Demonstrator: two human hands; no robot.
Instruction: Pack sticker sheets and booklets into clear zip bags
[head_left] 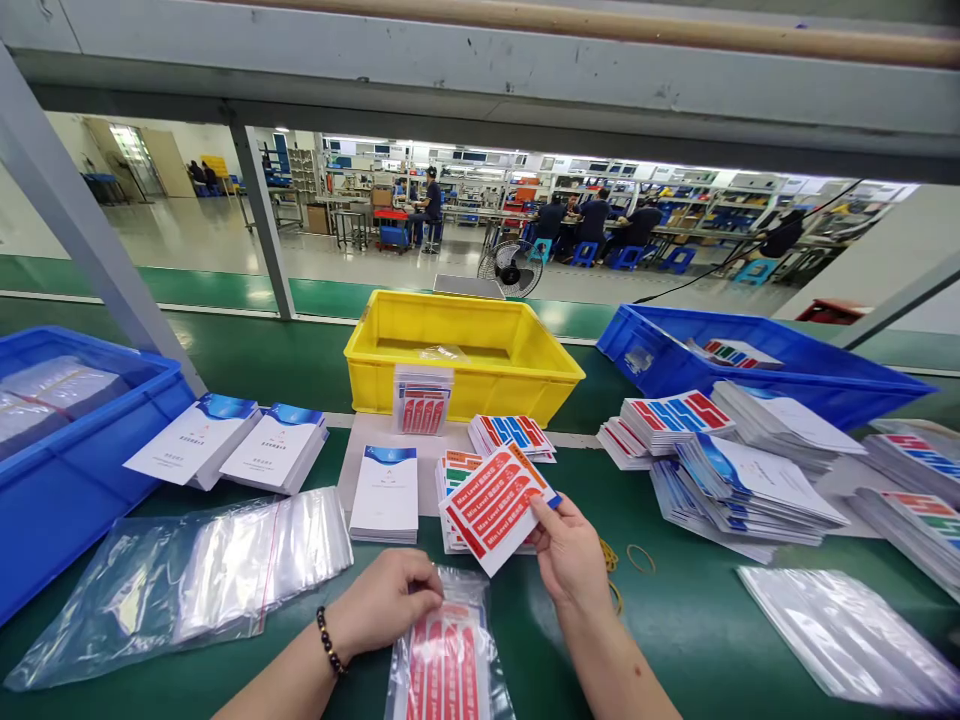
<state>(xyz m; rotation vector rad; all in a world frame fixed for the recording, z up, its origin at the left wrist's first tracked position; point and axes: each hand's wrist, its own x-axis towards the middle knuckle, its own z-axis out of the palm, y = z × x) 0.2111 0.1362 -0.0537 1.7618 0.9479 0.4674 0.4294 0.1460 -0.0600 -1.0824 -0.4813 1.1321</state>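
Observation:
My right hand grips a few label sheets by their right edge; the front one has red "Max Level" and "Min Level" strips. Closed at the mouth of a clear plastic bag, my left hand pinches its upper edge. Red labels show through this bag, which lies flat at the front of the table. Just behind the held sheets are a partly covered pile of label sheets and a stack with red and blue strips. To their left lies a stack of white booklets.
A yellow bin stands behind, a filled bag against its front. Blue bins flank the table. Empty-looking clear bags lie left, more clear bags right. Booklets and rubber bands are on the right.

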